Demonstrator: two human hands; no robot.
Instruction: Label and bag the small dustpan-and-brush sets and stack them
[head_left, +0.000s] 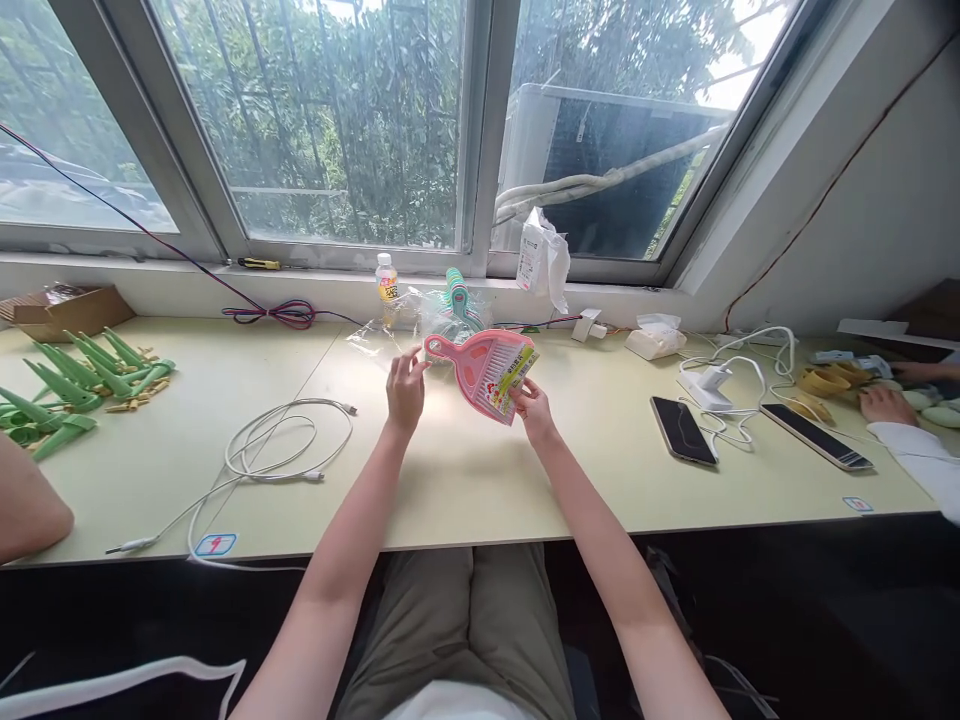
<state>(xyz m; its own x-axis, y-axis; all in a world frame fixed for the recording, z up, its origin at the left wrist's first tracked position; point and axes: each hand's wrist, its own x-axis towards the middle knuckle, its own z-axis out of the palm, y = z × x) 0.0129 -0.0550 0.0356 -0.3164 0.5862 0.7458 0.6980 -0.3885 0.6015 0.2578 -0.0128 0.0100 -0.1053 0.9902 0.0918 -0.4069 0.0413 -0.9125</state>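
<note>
A small pink dustpan (474, 366) is held tilted above the table in front of me, its handle pointing left. A yellow-green printed label (514, 372) covers part of its ribbed pan. My right hand (532, 408) grips the pan's lower right edge, by the label. At the other end, the curled fingers of my left hand (407, 386) pinch the tip of the handle. Just behind lie several green handles (456, 292), stacked together, with clear plastic wrap (435, 318) around them.
A drink bottle (387, 280) stands by the window. Left are a coiled white cable (292, 440) and green pointed parts (79, 375). A phone (684, 430), a white charger (706, 385) and a tissue pack (655, 337) lie right. Another person's hand (886, 405) rests far right.
</note>
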